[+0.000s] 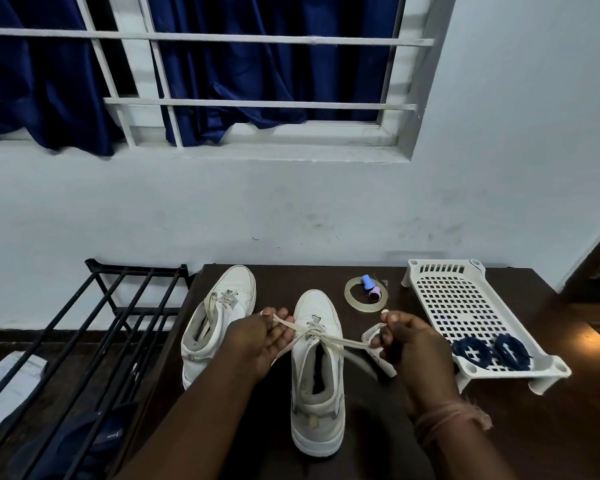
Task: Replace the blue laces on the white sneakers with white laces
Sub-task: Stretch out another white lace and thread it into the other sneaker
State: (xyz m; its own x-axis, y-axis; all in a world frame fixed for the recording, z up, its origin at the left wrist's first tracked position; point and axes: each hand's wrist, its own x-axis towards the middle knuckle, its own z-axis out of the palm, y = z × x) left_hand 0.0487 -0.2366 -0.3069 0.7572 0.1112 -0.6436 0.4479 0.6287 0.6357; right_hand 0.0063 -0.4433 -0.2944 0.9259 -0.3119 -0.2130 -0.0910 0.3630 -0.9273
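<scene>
Two white sneakers stand on a dark wooden table (378, 427). The near sneaker (317, 372) points away from me and carries a white lace (340, 342) crossed at its upper eyelets. My left hand (265, 337) pinches the left end of that lace beside the shoe. My right hand (407, 341) grips the right end, pulled out sideways to the right. The far left sneaker (219, 317) is laced in white and lies untouched. Two coiled blue laces (490, 351) rest in a white perforated tray (465, 306) at the right.
A clear tape roll (364, 295) and small blue and pink items (373, 287) lie behind the near sneaker. A black metal rack (94, 327) stands left of the table. A white wall and a barred window with blue curtains lie behind.
</scene>
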